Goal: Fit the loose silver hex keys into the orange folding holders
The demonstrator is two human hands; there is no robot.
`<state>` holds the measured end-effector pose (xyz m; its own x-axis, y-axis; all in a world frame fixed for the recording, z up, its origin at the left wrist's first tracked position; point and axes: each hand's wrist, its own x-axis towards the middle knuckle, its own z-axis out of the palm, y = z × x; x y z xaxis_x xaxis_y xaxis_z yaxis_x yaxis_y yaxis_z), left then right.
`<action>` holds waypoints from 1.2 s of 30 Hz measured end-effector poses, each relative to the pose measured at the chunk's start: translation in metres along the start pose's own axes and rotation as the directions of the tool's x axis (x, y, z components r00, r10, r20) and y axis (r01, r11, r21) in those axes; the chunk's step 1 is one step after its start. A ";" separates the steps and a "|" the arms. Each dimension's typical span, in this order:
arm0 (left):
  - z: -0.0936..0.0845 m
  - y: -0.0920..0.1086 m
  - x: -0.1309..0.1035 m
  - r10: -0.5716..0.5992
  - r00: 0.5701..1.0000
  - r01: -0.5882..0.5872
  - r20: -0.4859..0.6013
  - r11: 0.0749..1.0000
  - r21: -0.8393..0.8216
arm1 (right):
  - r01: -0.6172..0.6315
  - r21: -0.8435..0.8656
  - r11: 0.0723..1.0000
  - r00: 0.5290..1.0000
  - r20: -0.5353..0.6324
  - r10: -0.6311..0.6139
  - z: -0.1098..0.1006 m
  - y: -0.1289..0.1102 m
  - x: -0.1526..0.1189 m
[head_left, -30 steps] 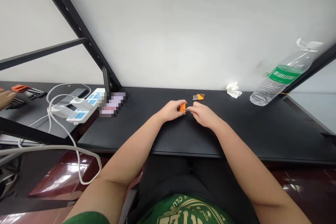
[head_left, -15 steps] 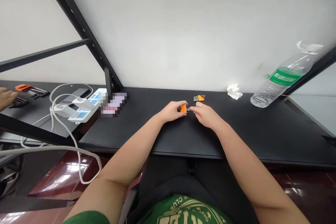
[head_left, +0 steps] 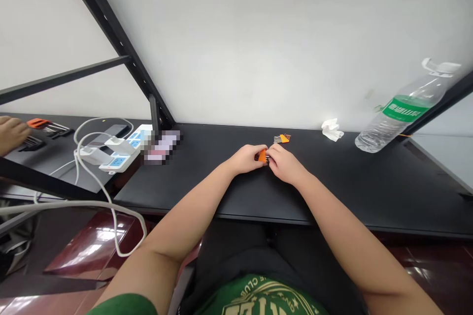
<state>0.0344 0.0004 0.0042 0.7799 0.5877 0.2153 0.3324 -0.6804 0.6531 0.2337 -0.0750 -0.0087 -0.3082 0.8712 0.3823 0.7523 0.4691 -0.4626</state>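
Observation:
My left hand [head_left: 247,158] is closed around an orange hex key holder [head_left: 262,155], thumb on the near side and fingers on the far side. Short metal hex keys [head_left: 267,158] stick out of its right end. My right hand [head_left: 284,162] is closed over those ends, its fingers hiding most of them. Both hands are just above the black table, almost touching each other. Beyond the right hand lies a second orange holder [head_left: 284,138] with several hex keys in it, apart from both hands.
At the right stands a large water bottle [head_left: 399,113], with a crumpled tissue [head_left: 332,129] left of it. A white power strip [head_left: 127,151] with cables and a blurred phone [head_left: 162,147] are at the left. Behind the black frame [head_left: 111,29], another person's hand [head_left: 13,134] is near orange-and-black tool sets [head_left: 48,127].
My right hand has moved left, from a pointing finger at the key ends to fingers closed over them. The left hand still holds the orange holder. The whole view has shifted slightly.

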 end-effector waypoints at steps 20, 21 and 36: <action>0.000 -0.031 0.003 -0.130 0.981 0.142 -0.147 0.987 0.075 | -0.282 -0.244 0.928 0.943 0.111 0.315 -0.015 0.029 0.001; 0.000 -0.032 0.003 -0.133 0.980 0.144 -0.146 0.987 0.069 | -0.282 -0.265 0.922 0.939 0.120 0.321 -0.016 0.027 0.001; 0.003 -0.028 0.003 -0.053 0.996 0.057 -0.070 0.997 0.047 | -0.221 0.092 0.971 0.975 0.036 0.219 -0.020 0.017 0.002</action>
<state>0.0292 0.0203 -0.0152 0.7222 0.6523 0.2302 0.4006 -0.6657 0.6296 0.2572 -0.0684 0.0002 -0.1570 0.9574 0.2425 0.7450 0.2760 -0.6072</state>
